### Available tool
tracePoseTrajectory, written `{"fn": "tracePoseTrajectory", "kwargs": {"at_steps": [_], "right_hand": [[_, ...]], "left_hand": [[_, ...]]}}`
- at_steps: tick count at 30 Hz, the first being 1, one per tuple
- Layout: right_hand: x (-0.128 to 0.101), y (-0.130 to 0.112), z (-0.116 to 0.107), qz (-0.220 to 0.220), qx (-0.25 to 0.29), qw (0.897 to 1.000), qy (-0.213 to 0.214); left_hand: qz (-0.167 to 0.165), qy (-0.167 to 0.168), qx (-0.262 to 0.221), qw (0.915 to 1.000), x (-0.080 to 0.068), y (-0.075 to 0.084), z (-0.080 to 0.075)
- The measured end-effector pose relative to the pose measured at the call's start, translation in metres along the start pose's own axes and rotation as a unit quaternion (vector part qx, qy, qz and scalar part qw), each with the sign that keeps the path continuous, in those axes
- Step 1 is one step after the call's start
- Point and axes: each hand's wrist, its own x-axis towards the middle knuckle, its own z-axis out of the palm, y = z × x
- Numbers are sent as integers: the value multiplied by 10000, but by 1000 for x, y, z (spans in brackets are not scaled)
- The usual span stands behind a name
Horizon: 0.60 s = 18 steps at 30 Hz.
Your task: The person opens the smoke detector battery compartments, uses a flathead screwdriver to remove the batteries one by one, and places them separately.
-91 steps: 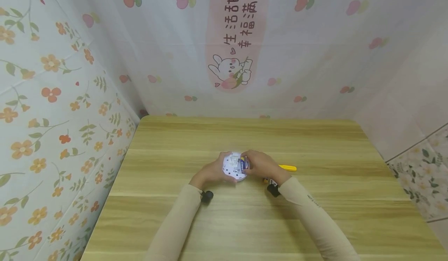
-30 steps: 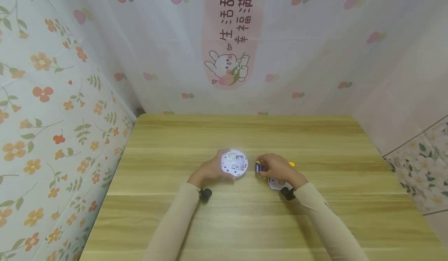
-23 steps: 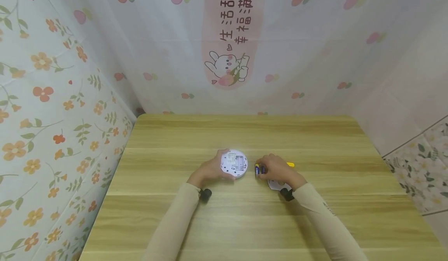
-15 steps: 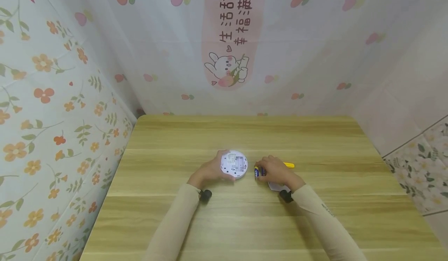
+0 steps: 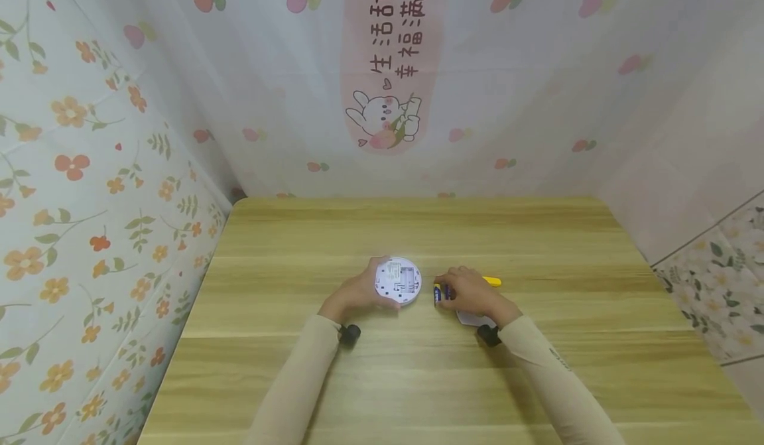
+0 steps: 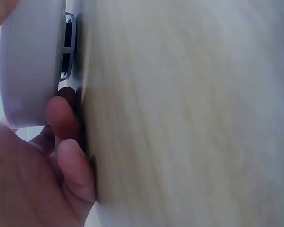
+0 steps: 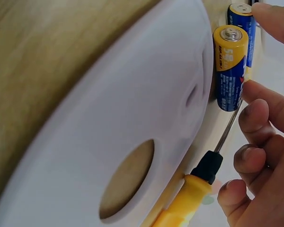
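Note:
My left hand [image 5: 357, 291] grips a round white smoke detector [image 5: 389, 287] by its left side. Its back faces up, showing a bare battery compartment. Close to the tabletop, its dark vent slots [image 6: 67, 45] face down in the left wrist view. To the right, my right hand [image 5: 470, 290] pinches two blue-and-yellow AA batteries side by side between thumb and finger, low at the table. In the right wrist view the nearer battery [image 7: 231, 71] partly covers the farther battery [image 7: 242, 20]; the other fingers are loosely curled.
A white mounting plate [image 7: 109, 109] with an oval hole lies on the table beneath the right wrist. Along it lies a screwdriver with a yellow handle [image 7: 187, 196], partly hidden by my hand in the head view. A printed curtain [image 5: 286, 100] hangs behind the wooden table [image 5: 322, 226].
My right hand has moved right from the detector with the batteries, leaving the compartment bare, and come down beside the plate. Lately it has barely shifted. The left hand keeps its grip.

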Motion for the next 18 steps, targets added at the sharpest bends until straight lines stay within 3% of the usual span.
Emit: {"fn": "tracePoseTrajectory", "kwargs": {"at_steps": [10, 18], "right_hand": [[-5, 2, 0, 38, 249, 9993, 283], [-11, 5, -1, 291, 525, 9979, 242]], "left_hand": [[139, -17, -128, 9998, 0, -4, 0], [133, 11, -127, 9998, 1, -6, 3]]}}
